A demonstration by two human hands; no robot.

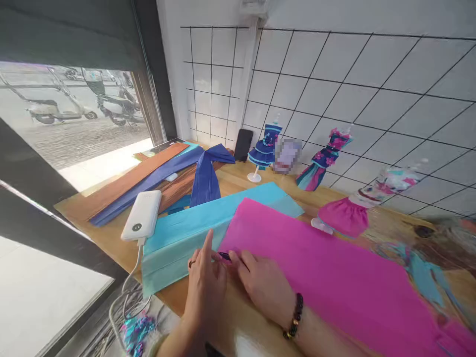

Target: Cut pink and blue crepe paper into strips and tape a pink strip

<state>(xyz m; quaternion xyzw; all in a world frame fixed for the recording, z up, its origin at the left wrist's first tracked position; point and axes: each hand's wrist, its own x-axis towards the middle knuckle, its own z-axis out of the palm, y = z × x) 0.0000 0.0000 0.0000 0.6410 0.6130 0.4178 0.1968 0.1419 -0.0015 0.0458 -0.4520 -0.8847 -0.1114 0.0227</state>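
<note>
A large magenta crepe paper sheet [327, 277] lies across the wooden table [111, 233]. My left hand [204, 282] and my right hand [262, 285] meet at its near left corner. Both pinch a small dark object [225, 256] there; I cannot make out what it is. The left index finger points up. A folded light blue crepe paper sheet [197, 223] lies just left of my hands, partly under the magenta sheet. A ring is on my left hand and a bead bracelet [294, 317] on my right wrist.
A white power bank [142, 215] with a cable rests on the blue sheet's far end. Brown and dark blue paper strips [148, 181] lie at the back left. Three small mannequins in paper dresses [265, 148] [323, 161] [357, 210] and a black phone [243, 145] stand by the tiled wall.
</note>
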